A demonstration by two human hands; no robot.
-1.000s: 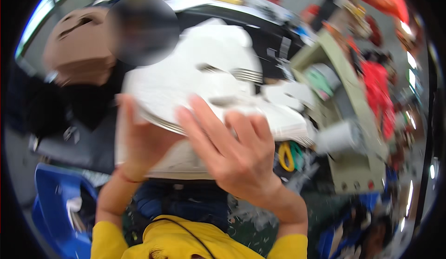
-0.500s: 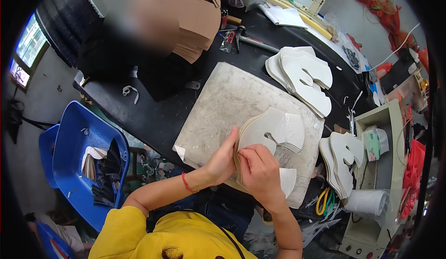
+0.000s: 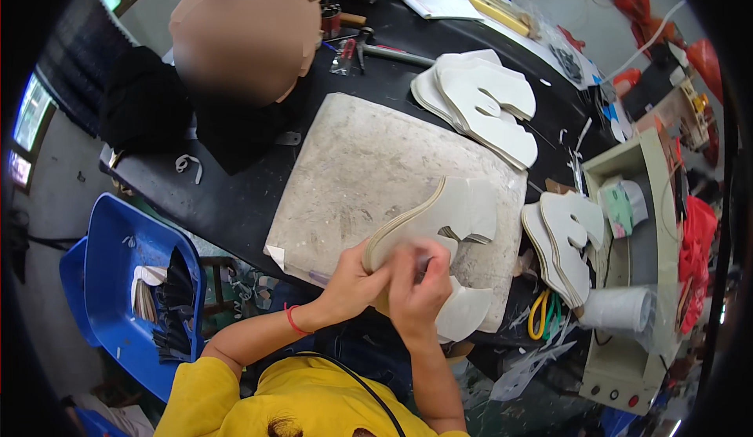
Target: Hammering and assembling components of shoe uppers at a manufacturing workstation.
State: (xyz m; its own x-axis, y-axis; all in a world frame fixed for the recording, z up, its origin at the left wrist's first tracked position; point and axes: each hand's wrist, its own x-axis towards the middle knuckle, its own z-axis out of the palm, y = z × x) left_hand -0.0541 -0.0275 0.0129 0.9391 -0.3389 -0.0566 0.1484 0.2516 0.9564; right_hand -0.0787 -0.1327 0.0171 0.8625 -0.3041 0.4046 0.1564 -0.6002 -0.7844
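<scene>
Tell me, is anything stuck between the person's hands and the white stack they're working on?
Nothing that I can see. The left hand holds the edge of the white stack directly. The right hand is close in front of the stack, but its fingers are blurred, so I can't tell what they touch.

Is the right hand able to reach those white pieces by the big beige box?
Probably yes: nothing tall seems to stand between the right hand and the white pieces by the beige box, though it would have to leave the white stack it's touching.
</scene>
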